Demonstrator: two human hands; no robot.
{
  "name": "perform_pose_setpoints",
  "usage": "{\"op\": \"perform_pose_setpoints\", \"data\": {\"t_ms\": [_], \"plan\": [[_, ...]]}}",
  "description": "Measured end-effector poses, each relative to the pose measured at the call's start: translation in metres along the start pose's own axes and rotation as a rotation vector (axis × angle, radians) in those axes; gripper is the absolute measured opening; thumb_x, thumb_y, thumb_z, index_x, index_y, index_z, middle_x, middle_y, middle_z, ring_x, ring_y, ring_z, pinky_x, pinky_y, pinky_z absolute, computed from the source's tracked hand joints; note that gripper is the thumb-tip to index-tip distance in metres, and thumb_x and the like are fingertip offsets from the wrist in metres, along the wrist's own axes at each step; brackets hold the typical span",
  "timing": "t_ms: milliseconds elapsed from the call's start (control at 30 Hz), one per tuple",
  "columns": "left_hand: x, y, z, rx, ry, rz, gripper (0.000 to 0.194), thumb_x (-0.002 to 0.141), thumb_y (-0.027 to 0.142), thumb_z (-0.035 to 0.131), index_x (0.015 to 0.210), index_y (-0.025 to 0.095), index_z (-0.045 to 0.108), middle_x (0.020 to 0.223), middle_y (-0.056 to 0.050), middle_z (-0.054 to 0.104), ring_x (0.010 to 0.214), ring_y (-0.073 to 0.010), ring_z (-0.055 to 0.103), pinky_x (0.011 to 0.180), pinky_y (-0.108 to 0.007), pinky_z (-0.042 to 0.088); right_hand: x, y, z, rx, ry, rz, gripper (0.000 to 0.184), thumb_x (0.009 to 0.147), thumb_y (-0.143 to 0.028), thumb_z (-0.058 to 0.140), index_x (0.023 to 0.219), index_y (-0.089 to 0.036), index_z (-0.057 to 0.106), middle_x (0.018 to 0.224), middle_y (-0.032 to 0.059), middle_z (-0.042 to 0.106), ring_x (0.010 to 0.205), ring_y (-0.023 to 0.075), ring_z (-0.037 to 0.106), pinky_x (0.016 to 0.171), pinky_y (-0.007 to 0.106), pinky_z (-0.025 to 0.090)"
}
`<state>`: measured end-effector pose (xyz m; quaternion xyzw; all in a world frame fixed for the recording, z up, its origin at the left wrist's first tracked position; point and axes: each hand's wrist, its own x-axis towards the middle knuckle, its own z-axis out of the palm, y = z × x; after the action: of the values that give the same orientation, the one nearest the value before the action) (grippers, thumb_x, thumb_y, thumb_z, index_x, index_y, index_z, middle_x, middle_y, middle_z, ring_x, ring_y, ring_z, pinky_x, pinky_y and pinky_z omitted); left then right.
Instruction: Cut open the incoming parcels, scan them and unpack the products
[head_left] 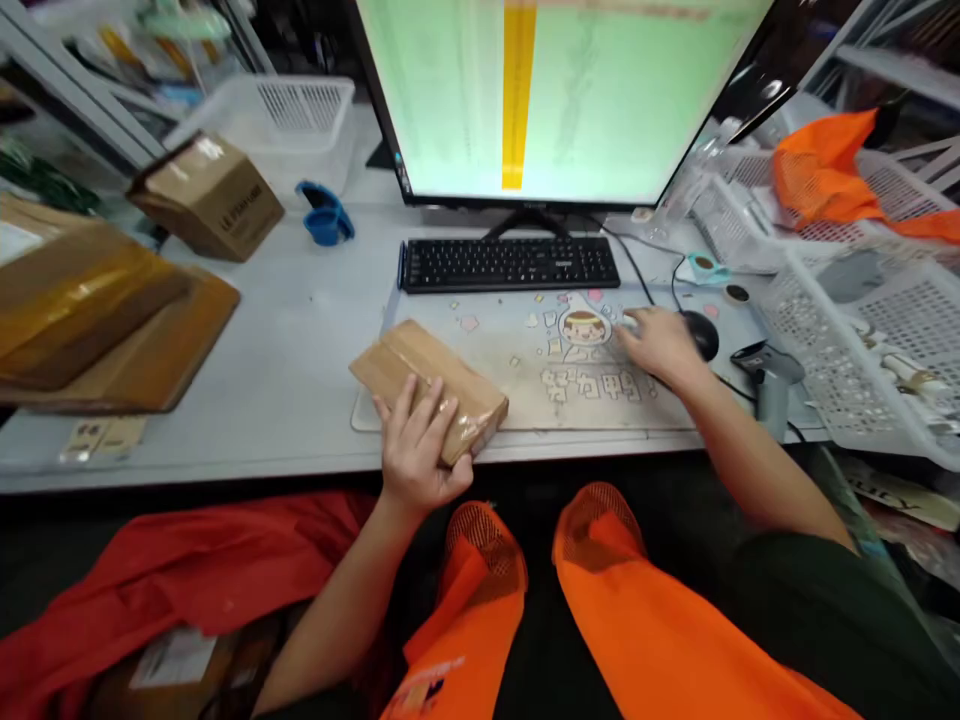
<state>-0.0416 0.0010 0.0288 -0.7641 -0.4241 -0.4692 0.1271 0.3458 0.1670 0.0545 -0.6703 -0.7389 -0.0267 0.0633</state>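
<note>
A small brown cardboard box (420, 365), sealed with clear tape, rests tilted at the front edge of the desk. My left hand (420, 450) grips its near side, fingers over the top and thumb at the near end. Over the printed desk mat (510, 400), my right hand (660, 345) is partly closed and slightly blurred. Something small and pale shows at its fingertips, too unclear to name. Just right of that hand lies a black computer mouse (701, 335), and a handheld barcode scanner (772, 380) is further right.
A monitor (450, 100) and black keyboard (510, 264) stand behind the mat. Larger cardboard parcels (97, 300) and a carton (210, 195) occupy the left, near a blue tape dispenser (325, 215). White baskets (832, 350) line the right. Orange bags (480, 600) hang below the desk edge.
</note>
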Motion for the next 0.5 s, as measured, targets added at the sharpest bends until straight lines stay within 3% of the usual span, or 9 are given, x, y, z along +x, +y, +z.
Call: {"op": "perform_pose_setpoints", "data": {"t_ms": [133, 233, 333, 500], "plan": [[-0.003, -0.003, 0.015, 0.044, 0.012, 0.003, 0.061, 0.095, 0.043, 0.052, 0.150, 0.018, 0.058, 0.152, -0.019, 0.061, 0.155, -0.0387, 0.043, 0.133, -0.063, 0.013, -0.101, 0.069, 0.003, -0.144, -0.108, 0.168, 0.071, 0.100, -0.059, 0.047, 0.145, -0.007, 0.060, 0.133, 0.0272, 0.065, 0.121, 0.0436, 0.061, 0.104, 0.058, 0.050], [-0.007, -0.005, 0.022, 0.082, -0.073, -0.099, 0.061, 0.094, 0.051, 0.047, 0.143, 0.017, 0.065, 0.151, -0.018, 0.062, 0.155, -0.0387, 0.043, 0.134, -0.061, 0.006, -0.131, 0.088, 0.019, -0.096, -0.026, 0.147, 0.068, 0.100, -0.049, 0.045, 0.146, 0.000, 0.058, 0.127, 0.0298, 0.064, 0.120, 0.0436, 0.061, 0.104, 0.059, 0.050], [-0.007, -0.004, 0.021, 0.079, -0.153, -0.184, 0.066, 0.092, 0.055, 0.046, 0.141, 0.016, 0.066, 0.154, -0.018, 0.059, 0.157, -0.0395, 0.040, 0.134, -0.060, 0.003, -0.142, 0.072, 0.025, 0.057, 0.166, 0.031, 0.064, 0.098, -0.043, 0.047, 0.144, -0.001, 0.059, 0.124, 0.0283, 0.063, 0.118, 0.0409, 0.061, 0.103, 0.057, 0.052], [0.002, 0.005, 0.007, 0.106, -0.245, -0.197, 0.069, 0.089, 0.051, 0.058, 0.149, 0.017, 0.058, 0.159, -0.018, 0.055, 0.157, -0.0380, 0.039, 0.135, -0.059, 0.004, -0.172, -0.018, 0.006, 0.361, 0.274, -0.399, 0.052, 0.100, -0.042, 0.059, 0.146, -0.019, 0.063, 0.117, 0.0161, 0.066, 0.103, 0.0295, 0.068, 0.091, 0.043, 0.061]]}}
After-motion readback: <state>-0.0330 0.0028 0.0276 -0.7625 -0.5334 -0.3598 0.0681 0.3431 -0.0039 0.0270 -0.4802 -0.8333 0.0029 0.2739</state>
